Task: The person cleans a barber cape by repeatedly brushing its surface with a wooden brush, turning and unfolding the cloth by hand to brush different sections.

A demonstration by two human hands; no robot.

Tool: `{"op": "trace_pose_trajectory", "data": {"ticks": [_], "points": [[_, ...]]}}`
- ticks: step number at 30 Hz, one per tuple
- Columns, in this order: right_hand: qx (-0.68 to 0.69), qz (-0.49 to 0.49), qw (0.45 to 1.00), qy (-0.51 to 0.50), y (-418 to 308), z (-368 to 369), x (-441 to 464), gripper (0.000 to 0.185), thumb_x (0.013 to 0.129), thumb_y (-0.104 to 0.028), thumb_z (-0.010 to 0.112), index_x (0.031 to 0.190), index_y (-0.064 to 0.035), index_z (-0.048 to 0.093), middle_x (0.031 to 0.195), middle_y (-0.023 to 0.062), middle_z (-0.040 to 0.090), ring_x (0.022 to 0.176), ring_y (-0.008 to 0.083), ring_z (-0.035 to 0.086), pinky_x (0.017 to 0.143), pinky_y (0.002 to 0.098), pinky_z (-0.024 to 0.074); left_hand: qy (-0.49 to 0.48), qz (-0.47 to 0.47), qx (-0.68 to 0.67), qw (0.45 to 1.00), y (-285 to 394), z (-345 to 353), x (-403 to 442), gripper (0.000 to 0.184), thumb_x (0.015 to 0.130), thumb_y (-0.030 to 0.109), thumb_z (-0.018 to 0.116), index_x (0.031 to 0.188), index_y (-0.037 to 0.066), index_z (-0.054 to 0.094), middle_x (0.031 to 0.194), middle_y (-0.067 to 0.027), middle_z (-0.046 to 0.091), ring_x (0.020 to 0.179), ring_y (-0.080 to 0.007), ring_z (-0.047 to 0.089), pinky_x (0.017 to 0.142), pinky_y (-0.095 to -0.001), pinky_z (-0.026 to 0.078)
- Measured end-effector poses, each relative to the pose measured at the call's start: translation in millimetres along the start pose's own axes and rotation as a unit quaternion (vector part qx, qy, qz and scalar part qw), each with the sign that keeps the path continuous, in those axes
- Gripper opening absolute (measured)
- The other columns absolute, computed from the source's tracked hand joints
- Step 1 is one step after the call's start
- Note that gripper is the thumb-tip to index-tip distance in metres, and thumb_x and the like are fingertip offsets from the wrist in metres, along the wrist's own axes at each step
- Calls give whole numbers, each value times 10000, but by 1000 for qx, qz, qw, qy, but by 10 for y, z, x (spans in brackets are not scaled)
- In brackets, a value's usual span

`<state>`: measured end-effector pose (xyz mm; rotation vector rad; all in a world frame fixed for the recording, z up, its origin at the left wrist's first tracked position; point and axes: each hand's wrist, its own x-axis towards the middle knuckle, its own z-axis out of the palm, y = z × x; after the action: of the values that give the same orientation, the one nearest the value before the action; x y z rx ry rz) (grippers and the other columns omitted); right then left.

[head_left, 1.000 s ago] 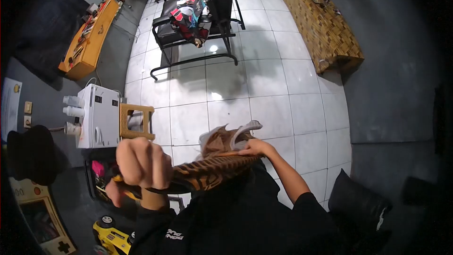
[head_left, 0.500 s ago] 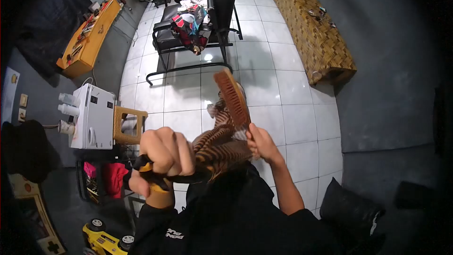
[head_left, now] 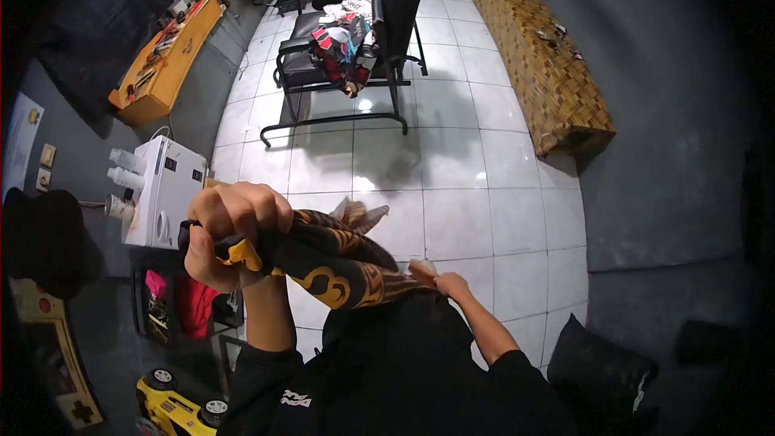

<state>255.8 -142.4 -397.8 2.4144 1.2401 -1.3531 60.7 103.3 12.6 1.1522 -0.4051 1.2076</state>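
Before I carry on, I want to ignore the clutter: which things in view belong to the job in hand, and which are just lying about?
In the job:
patterned cloth, gripped by the left hand
brush, in the right hand

Just lying about:
clothes heaped on the black chair
white bottles
yellow toy car

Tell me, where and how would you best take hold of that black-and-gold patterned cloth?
Probably by its bunched end, coming from the person's left, as the left hand does. There the patterned cloth gathers into a narrow bundle a fist can close around; farther right it spreads into loose folds, near the brush in the right hand.
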Motion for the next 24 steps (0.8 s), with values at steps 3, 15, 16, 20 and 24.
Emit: {"op": "trace_pose_trajectory", "data": {"ticks": [3,15,16,20,24], "points": [[92,-54,987,117,51,-99,200,552,884,-467,388,924,37,607,795,233,623,785,366,616,692,460,462,45,-17,43,998,-28,35,-75,307,837,259,449,616,112,294,393,-24,291,348,-126,265,345,-270,259],[430,-451,781,35,-1674,-1338,-1419,475,944,-444,345,802,-11,480,613,18,412,548,118,405,510,269,360,87,74,361,926,-327,283,-303,241,833,266,406,713,102,277,546,-18,233,532,-160,273,467,-306,276],[400,-426,811,-8,-1571,-1041,-1047,477,941,-444,356,845,-5,516,618,53,469,550,157,463,531,311,393,124,82,335,930,-297,383,-221,225,836,256,383,710,111,267,547,-24,237,525,-157,265,455,-298,270],[22,-301,953,11,-806,-340,-111,493,919,-420,358,924,10,598,929,236,605,890,404,567,745,453,447,241,65,318,915,-215,352,-138,415,825,302,417,548,38,258,549,-71,299,448,-148,309,414,-257,284],[35,-65,997,25,92,69,171,613,869,-517,364,827,37,624,821,252,622,798,410,604,711,455,471,226,103,321,914,-201,352,-159,317,819,227,466,620,14,341,563,-77,382,454,-137,387,425,-249,352]]}}
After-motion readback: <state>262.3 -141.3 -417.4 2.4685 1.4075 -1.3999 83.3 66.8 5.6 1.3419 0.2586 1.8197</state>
